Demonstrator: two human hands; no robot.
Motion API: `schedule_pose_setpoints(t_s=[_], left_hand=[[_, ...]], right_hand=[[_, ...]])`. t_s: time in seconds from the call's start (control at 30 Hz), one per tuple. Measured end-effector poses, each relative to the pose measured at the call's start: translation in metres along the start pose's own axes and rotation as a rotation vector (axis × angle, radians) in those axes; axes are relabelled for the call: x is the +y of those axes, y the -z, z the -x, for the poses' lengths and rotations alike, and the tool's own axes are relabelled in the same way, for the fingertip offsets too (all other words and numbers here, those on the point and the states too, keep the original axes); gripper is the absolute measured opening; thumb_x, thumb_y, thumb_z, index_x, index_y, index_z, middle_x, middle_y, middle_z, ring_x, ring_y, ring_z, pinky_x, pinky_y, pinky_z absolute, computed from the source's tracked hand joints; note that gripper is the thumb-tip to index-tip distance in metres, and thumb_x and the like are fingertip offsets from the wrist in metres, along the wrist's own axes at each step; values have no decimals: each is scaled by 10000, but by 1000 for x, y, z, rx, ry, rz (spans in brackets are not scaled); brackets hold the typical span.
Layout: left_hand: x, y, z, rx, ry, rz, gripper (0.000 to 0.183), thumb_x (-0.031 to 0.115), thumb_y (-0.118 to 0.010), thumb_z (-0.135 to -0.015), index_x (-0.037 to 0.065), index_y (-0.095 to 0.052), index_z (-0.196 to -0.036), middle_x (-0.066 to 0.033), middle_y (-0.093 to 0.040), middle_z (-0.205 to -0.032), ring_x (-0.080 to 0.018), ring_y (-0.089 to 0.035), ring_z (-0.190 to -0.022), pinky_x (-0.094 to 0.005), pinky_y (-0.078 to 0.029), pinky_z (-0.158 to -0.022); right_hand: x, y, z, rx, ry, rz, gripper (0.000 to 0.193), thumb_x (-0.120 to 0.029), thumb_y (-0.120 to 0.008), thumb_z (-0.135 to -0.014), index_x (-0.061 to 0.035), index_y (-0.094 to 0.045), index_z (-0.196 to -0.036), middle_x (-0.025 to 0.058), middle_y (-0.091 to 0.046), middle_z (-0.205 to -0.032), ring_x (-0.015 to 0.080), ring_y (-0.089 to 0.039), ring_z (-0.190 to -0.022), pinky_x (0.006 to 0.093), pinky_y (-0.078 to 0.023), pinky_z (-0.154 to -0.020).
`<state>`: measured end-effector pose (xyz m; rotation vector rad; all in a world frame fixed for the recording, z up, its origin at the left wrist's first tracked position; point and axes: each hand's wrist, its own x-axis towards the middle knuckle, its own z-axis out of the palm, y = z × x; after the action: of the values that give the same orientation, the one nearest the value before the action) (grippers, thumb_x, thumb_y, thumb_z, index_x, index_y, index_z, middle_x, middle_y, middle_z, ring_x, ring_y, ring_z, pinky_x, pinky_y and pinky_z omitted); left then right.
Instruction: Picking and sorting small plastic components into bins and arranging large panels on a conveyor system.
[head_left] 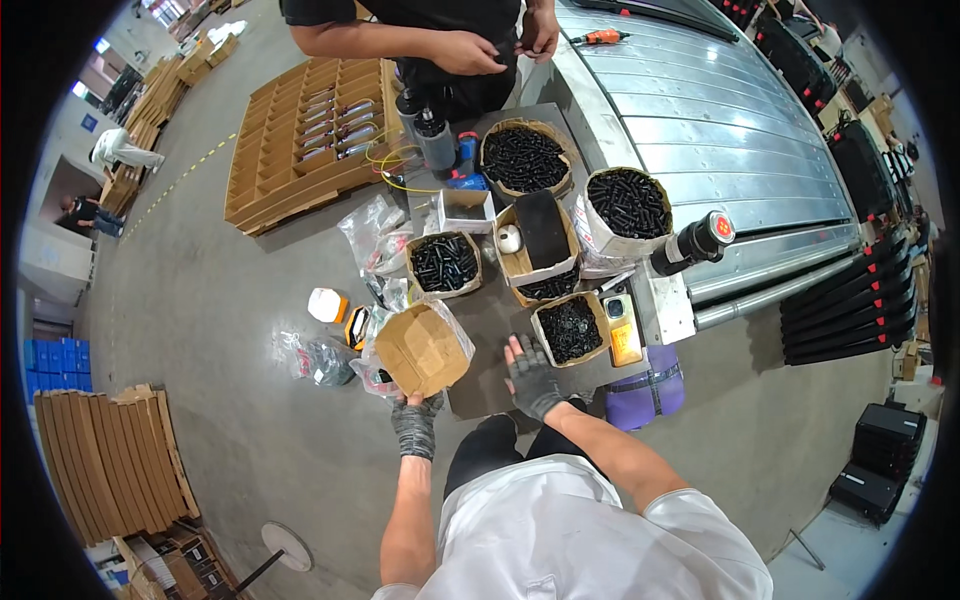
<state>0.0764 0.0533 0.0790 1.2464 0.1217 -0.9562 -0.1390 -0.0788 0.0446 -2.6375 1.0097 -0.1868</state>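
Our left hand (pixel 418 420), in a gray fingerless glove, has its fingers closed on the near edge of the cardboard box (pixel 425 350); the box hides part of them. Our right hand (pixel 535 385), gloved the same way, has its fingers apart over the gray table (pixel 482 388), just beside a box of small black parts (pixel 573 330); we cannot tell whether the palm touches the tabletop.

The cardboard box sits tilted at the table's near left corner, its open top toward us. It is plain brown and roughly square, its bare inside darker toward the bottom, with clear plastic bunched along its right side.

Beyond it we see another box of black parts (pixel 443 264), and to our right a yellow phone (pixel 623 335). A purple bundle (pixel 645 392) lies below the table's edge. Across from us, 1 co-worker stands with 2 hands (pixel 475 52) raised near each other.
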Motion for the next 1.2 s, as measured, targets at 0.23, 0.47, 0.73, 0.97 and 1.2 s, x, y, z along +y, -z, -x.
schedule_pose_setpoints(t_s=[0.23,0.47,0.73,0.97,1.2], left_hand=[[-19,-13,-5,2,70,7,383,19,-546,-827,-3,-475,-1202,-171,-598,-1079,-287,-647,-846,-391,-581,-698],[-38,-47,-18,-60,92,-118,393,49,-558,-835,37,-483,-1221,-148,-604,-1077,-281,-654,-836,-388,-575,-693],[-72,-66,-38,-103,136,-193,408,10,-513,-844,12,-457,-1248,-154,-577,-1114,-279,-645,-839,-378,-581,-661],[-80,-70,-38,-93,152,-168,394,28,-525,-861,8,-447,-1247,-147,-611,-1028,-268,-657,-759,-365,-584,-662],[-75,-76,-29,-224,233,-204,423,117,-591,-882,10,-433,-1260,-134,-605,-1046,-254,-646,-802,-344,-558,-676]], right_hand=[[12,-52,-10,-53,-89,169,651,-211,-511,-797,76,-358,-1361,249,-304,-1452,421,-293,-1336,494,-208,-1117],[-4,-27,16,-83,-123,112,602,-175,-473,-807,115,-385,-1328,299,-306,-1429,425,-308,-1330,494,-221,-1109],[-9,-23,0,-270,-370,-13,758,-232,-584,-750,84,-310,-1382,246,-252,-1476,380,-318,-1326,472,-251,-1090],[-8,0,27,-74,-57,-66,715,-175,-609,-729,50,-364,-1361,224,-316,-1452,371,-327,-1331,452,-257,-1097],[0,70,68,21,-64,-486,427,-60,-550,-773,-5,-537,-1196,173,-523,-1260,319,-518,-1152,409,-405,-987]])
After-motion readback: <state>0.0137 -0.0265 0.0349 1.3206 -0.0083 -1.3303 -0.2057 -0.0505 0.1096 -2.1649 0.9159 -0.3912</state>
